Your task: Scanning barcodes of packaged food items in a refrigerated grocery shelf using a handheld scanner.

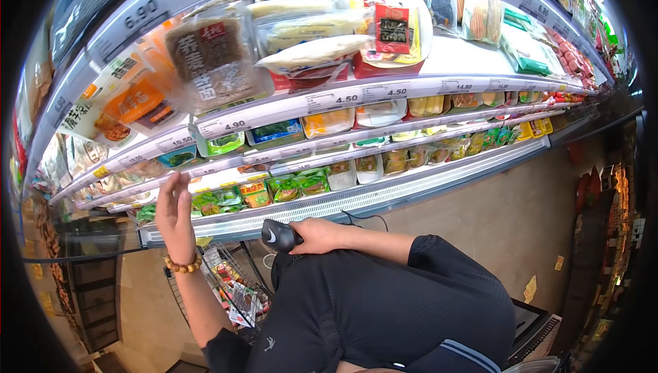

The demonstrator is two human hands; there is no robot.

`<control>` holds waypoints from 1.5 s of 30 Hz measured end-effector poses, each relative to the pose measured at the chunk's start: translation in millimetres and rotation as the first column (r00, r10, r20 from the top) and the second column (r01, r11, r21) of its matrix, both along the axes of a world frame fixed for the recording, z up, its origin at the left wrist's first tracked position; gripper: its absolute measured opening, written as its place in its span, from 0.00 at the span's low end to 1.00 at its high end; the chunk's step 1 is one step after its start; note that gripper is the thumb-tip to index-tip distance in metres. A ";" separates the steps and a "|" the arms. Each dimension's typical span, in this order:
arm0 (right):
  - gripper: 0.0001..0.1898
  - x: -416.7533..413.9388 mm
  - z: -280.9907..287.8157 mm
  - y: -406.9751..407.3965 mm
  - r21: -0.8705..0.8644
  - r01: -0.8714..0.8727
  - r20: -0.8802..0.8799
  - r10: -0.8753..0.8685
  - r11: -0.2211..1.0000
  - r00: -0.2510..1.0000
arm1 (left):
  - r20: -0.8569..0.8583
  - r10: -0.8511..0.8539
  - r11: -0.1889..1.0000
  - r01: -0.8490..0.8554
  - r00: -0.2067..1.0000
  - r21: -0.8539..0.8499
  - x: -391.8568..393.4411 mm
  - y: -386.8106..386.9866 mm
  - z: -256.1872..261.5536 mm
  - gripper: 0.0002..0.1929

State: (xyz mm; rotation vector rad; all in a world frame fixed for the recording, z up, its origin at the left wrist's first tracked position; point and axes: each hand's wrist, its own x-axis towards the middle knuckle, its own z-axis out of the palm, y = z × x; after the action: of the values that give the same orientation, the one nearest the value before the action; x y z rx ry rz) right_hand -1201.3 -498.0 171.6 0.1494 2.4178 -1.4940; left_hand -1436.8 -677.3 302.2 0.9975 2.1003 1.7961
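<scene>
My left hand (175, 219), with a beaded bracelet (183, 264) at the wrist, is raised before the lower shelves of a refrigerated display case. It holds nothing, and its fingers point up, slightly apart. Whether the fingertips touch the shelf edge cannot be told. Close to them is a packaged green food tray (177, 157). Lower, my right hand (320, 235) is closed around the end of a rounded black object (280, 236) with a white swoosh mark; its exact kind is unclear. Green food packets (313, 181) line the bottom shelf above that hand.
A wire shopping cart (177, 296) with packaged goods stands below my left forearm. Vacuum-packed brown noodles (213, 59) and white packs (316, 54) fill the upper shelf. A slotted white grille (354, 201) edges the case. A thin black cable (367, 216) lies near my right wrist.
</scene>
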 end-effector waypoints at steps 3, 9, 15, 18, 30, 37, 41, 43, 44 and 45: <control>0.29 11.5 -3.7 11.9 -0.011 -0.004 -0.024 0.004 1.000 1.000 | -0.614 -0.158 0.987 0.108 0.774 -0.117 47.7 80.2 92.4 0.19; 0.29 35.5 -9.9 33.1 -0.028 0.059 -0.050 -0.060 0.998 0.997 | -0.867 -0.258 0.961 0.205 0.427 -0.185 88.0 189.4 159.4 0.24; 0.29 51.1 0.5 48.7 -0.059 0.164 -0.084 -0.169 0.985 0.982 | -0.803 -0.381 0.897 -0.026 0.458 -0.441 97.9 227.6 158.9 0.26; 0.28 53.7 -2.3 50.8 -0.064 0.194 -0.086 -0.199 0.979 0.976 | -0.817 -0.375 0.873 -0.131 0.438 -0.470 93.7 235.2 160.9 0.25; 0.29 52.9 -5.6 49.9 -0.055 0.150 -0.089 -0.154 0.987 0.984 | -0.740 -0.262 0.962 0.108 0.619 -0.250 89.7 178.2 190.7 0.18; 0.30 54.9 -4.2 52.5 -0.170 0.185 -0.155 -0.211 0.968 0.965 | -0.874 -0.317 0.938 0.255 0.368 -0.233 75.2 120.2 170.3 0.11; 0.29 60.4 6.2 68.6 -0.306 0.304 -0.131 -0.356 0.902 0.925 | -0.901 -0.286 0.952 0.205 0.326 -0.228 65.9 90.1 149.6 0.11; 0.26 64.6 26.4 80.9 -0.419 0.311 -0.117 -0.391 0.853 0.913 | -0.880 -0.282 0.956 0.189 0.383 -0.224 63.0 74.5 139.3 0.11; 0.25 67.0 51.9 85.7 -0.471 0.377 0.060 -0.398 0.797 0.916 | -0.862 -0.278 0.958 0.190 0.424 -0.215 61.4 65.8 134.0 0.12; 0.24 72.1 71.1 90.0 -0.543 0.374 0.077 -0.398 0.752 0.914 | -0.861 -0.281 0.957 0.194 0.424 -0.217 58.4 60.5 130.7 0.12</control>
State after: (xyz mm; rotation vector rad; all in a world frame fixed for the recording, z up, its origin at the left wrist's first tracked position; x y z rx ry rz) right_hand -1129.2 -408.0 242.7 0.5207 1.9475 -2.3383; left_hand -1378.4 -616.8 432.9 2.4820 2.2486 1.0473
